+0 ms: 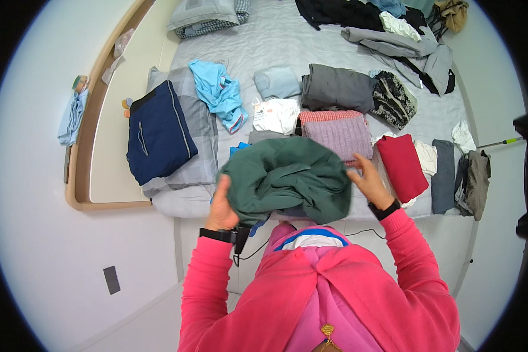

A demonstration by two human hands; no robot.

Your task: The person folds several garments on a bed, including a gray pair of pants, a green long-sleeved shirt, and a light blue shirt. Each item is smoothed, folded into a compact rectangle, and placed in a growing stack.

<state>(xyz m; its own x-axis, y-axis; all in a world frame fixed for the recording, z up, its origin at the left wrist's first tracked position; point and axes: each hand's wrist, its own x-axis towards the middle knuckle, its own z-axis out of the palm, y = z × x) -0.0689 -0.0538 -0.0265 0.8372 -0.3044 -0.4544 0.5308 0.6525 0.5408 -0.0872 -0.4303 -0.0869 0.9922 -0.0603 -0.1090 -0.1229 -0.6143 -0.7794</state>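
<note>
A dark green garment (287,176), bunched into a rounded heap, is in front of me at the bed's near edge. At its left side my left hand (223,206) grips it, thumb upright along the edge and the other fingers mostly hidden by the cloth. My right hand (372,182) is at the opposite side, fingers spread, the thumb by the garment's right edge; whether it touches the cloth I cannot tell. Just beyond the garment lie a folded mauve knit (339,139) and a folded white garment (277,115). Part of a blue cloth shows beneath the green one.
Left on the bed (249,44), a navy garment (158,136) rests on a checked pillow, beside a crumpled light-blue garment (218,91). Folded grey (337,87), red (402,166) and slate (443,176) clothes lie right. Loose clothes (387,47) cover the far right. A cable (365,232) hangs below.
</note>
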